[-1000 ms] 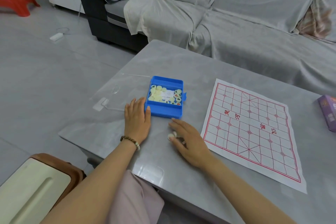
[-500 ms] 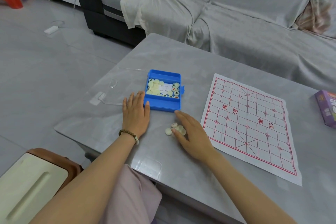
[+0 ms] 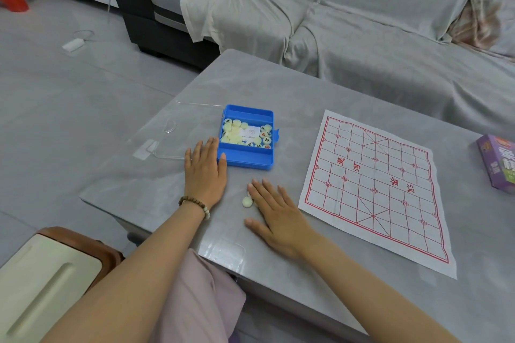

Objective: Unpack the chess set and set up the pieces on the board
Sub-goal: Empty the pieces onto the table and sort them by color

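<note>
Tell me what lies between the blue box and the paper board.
In the head view that stretch of grey table is bare; the blue box and the paper board have nothing between them.

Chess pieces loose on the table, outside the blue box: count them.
1 in plain view, a cream disc beside the right hand. A pale sliver beyond it may be a second; the hand may hide more.

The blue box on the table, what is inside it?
Inside the blue box lie round cream pieces, some with black or red marks, beside a white paper slip. What lies under the slip and the upper pieces is covered and cannot be seen.
</note>
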`<action>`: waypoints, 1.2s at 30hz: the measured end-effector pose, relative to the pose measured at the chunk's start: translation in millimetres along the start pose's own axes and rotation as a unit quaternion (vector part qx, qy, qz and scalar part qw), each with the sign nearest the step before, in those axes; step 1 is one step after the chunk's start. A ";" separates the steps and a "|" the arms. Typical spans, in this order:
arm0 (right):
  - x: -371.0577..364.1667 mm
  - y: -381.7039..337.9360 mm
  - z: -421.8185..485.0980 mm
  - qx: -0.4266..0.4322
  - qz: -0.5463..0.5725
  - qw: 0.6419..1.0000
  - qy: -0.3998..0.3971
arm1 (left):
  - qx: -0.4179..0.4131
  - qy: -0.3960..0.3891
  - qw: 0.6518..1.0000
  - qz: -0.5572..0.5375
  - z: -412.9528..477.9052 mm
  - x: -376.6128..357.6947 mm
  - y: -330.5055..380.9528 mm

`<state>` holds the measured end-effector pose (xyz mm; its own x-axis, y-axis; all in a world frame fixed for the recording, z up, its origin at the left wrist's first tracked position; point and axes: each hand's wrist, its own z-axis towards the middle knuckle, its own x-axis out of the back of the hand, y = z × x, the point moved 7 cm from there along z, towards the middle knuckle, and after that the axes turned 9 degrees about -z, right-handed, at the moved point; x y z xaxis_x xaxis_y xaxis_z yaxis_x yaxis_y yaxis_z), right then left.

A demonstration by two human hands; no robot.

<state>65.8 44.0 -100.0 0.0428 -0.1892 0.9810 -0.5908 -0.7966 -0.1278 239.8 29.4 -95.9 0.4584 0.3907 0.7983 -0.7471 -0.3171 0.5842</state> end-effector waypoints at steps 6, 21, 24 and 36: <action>63.2 27.9 25.5 -0.101 0.245 0.947 0.181 | 0.004 0.023 0.999 -0.028 0.3 4.2 -1.0; 50.0 29.2 182.7 -0.228 0.053 0.966 0.113 | 0.064 0.074 0.995 -0.013 25.3 12.4 -25.1; 48.7 25.5 180.4 -0.187 0.013 0.971 0.149 | 0.064 0.082 0.994 -0.035 24.8 13.1 -25.3; 60.2 36.9 176.3 -0.149 0.011 0.975 0.166 | 0.059 0.085 0.995 -0.013 23.8 13.3 -23.7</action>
<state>188.6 -98.0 -71.4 -0.2056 0.0318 0.9781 -0.7986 -0.5832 -0.1489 275.1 21.5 -95.6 0.3814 0.5365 0.7528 -0.6704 -0.4001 0.6249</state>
